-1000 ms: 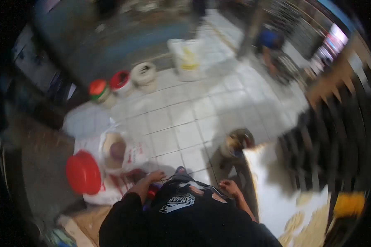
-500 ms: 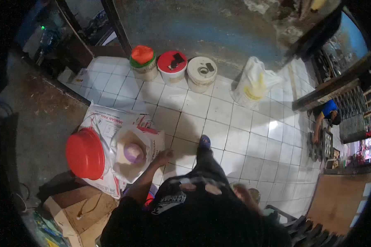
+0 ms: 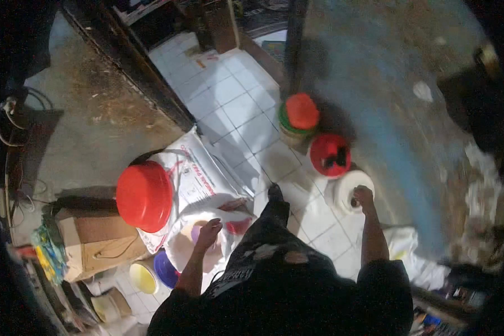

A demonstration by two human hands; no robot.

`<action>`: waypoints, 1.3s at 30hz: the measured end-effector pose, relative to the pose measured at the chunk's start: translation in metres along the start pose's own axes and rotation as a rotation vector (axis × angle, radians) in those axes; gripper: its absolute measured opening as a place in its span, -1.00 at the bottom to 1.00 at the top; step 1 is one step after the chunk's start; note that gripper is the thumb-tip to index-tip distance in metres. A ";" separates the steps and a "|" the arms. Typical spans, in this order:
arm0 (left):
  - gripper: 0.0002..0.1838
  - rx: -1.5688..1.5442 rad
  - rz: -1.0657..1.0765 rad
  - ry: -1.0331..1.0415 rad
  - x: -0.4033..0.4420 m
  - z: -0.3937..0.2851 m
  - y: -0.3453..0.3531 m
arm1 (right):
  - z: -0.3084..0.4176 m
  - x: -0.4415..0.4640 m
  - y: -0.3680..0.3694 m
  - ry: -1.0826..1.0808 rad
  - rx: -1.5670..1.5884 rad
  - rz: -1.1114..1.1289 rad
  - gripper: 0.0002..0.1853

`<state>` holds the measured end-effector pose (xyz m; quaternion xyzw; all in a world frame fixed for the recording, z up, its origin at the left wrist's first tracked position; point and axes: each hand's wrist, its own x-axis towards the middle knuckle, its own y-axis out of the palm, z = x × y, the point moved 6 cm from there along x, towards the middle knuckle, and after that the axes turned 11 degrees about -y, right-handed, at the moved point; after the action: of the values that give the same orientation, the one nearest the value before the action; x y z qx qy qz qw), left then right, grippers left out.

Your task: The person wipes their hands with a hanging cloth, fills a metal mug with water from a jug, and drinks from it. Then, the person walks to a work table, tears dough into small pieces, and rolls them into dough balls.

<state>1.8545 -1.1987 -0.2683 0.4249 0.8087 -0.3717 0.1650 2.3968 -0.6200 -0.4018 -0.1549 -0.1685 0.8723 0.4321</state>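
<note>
My left hand [image 3: 208, 232] hangs above the open white sack [image 3: 179, 249], its fingers bent and blurred, and part of a purple bowl [image 3: 195, 232] shows beside it inside the sack. Over the lid of a white bucket [image 3: 347, 206] is my right hand [image 3: 363, 197], fingers curled; whether it touches the lid or holds anything is hidden. A red-lidded bucket [image 3: 322, 154] with a dark object on top stands next to the white one. Behind it is a green-rimmed bucket [image 3: 286, 123] with an orange-red bundle [image 3: 302, 111].
A red basin [image 3: 144, 196] rests on printed white sacks [image 3: 199, 173] at the left. Nearby are a cardboard box [image 3: 103, 238], a yellow-lined tub [image 3: 144, 278] and a blue tub [image 3: 166, 270]. A blue-grey wall [image 3: 386, 123] runs along the right; a dark doorpost stands at the upper left.
The view has turned left, and the lidded buckets now appear nearer and right of centre. My right hand has come up over the white bucket; my left hand is now over the open sack.
</note>
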 end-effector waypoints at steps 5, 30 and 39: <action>-0.50 -0.219 0.008 0.090 0.126 -0.125 -0.022 | 0.077 0.191 0.081 -0.238 -0.172 0.032 -0.67; -0.49 -0.079 -0.635 -0.115 0.711 -0.429 -0.433 | 0.629 1.150 0.568 0.022 0.320 0.719 -0.62; -0.45 -0.069 -0.563 0.029 0.935 -0.612 -0.764 | 0.832 1.349 0.721 0.184 0.666 0.784 -0.73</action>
<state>0.7188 -0.4942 -0.0512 0.1831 0.9093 -0.3690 0.0584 0.7643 -0.0763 -0.1342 -0.1367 0.2275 0.9576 0.1119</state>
